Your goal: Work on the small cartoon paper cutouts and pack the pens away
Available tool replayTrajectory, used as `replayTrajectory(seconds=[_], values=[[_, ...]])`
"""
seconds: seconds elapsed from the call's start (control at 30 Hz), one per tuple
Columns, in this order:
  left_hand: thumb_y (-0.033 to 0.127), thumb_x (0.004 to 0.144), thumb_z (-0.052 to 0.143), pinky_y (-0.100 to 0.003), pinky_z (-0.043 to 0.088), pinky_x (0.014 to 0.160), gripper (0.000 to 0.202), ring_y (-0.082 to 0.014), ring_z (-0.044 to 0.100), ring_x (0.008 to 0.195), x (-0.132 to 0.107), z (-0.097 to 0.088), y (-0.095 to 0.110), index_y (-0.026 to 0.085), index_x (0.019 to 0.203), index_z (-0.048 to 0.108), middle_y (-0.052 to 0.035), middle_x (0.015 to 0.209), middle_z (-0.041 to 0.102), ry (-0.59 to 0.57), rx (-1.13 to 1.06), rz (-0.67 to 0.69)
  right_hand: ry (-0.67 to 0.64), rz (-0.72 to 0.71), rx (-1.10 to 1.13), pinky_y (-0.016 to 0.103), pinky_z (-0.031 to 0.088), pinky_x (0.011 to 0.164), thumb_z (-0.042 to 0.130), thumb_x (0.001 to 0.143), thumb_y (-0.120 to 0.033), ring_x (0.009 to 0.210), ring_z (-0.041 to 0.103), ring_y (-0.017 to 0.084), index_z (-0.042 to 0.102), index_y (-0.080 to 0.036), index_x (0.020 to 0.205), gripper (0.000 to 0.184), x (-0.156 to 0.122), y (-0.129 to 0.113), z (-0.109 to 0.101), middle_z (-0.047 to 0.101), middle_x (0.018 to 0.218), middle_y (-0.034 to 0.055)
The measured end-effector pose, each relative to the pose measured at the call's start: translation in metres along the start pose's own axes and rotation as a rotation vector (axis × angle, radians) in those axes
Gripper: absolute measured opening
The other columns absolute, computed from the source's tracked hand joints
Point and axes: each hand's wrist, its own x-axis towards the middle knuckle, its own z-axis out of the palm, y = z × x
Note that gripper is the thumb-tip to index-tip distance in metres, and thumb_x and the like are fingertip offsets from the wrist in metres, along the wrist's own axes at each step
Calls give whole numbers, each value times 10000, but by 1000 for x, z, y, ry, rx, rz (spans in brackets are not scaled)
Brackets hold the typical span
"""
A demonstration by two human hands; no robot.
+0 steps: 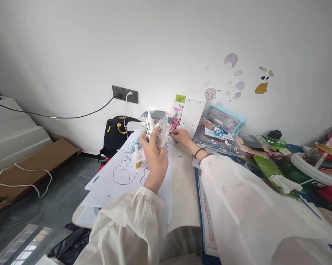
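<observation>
My left hand [156, 156] is raised over the drawn-on sheets of paper [124, 175]. It is closed around a white squeeze bottle [149, 127] with a pointed nozzle, and a clear plastic bag [163, 127] is in the same grip. Just left of that wrist, a smaller white dropper bottle [137, 160] with a yellow label stands upright. My right hand [182, 137] reaches to the table's back, its fingertips pinched together beside a bunch of colourful strands [174, 125]. What lies between those fingertips is too small to make out.
A white box [192, 115] stands against the wall. To the right are a clear pouch with a blue edge [226, 119], a green tray [271, 171] and a cluttered bucket [306, 169]. A black backpack [114, 138] sits left of the table, below a wall socket [125, 94].
</observation>
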Motion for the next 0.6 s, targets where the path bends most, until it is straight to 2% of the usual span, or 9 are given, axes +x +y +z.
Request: replayTrajectory(seconds=[0.13, 0.33, 0.47, 0.6], values=[[-39, 723, 432, -358, 454, 877, 611, -233, 429, 1182, 0, 0, 0, 279, 1234, 539, -95, 1237, 348, 3, -4, -8, -15, 121, 276, 233, 470, 628, 544, 831, -283, 720, 653, 153, 722, -122, 903, 251, -20, 4, -18, 735, 817, 65], [-42, 700, 450, -360, 444, 896, 606, -237, 439, 1159, 0, 1, -2, 253, 1218, 560, -104, 1233, 349, -18, 11, 17, 23, 214, 491, 210, 500, 618, 568, 807, -256, 710, 681, 127, 734, -156, 868, 203, -65, 7, -46, 747, 870, 68], [-34, 693, 470, -371, 430, 926, 602, -241, 436, 1164, 2, 1, 0, 262, 1207, 572, -97, 1237, 339, -13, 1, 5, 164, 316, 414, 225, 508, 575, 565, 813, -264, 649, 690, 145, 720, -152, 872, 201, -103, 30, -75, 746, 824, 78], [-29, 688, 479, -365, 436, 917, 597, -232, 452, 1135, 3, 2, 1, 261, 1200, 578, -94, 1235, 336, -19, -15, -8, 406, 460, 172, 267, 507, 614, 512, 829, -274, 692, 695, 191, 704, -145, 909, 245, -136, 76, -117, 741, 812, 90]])
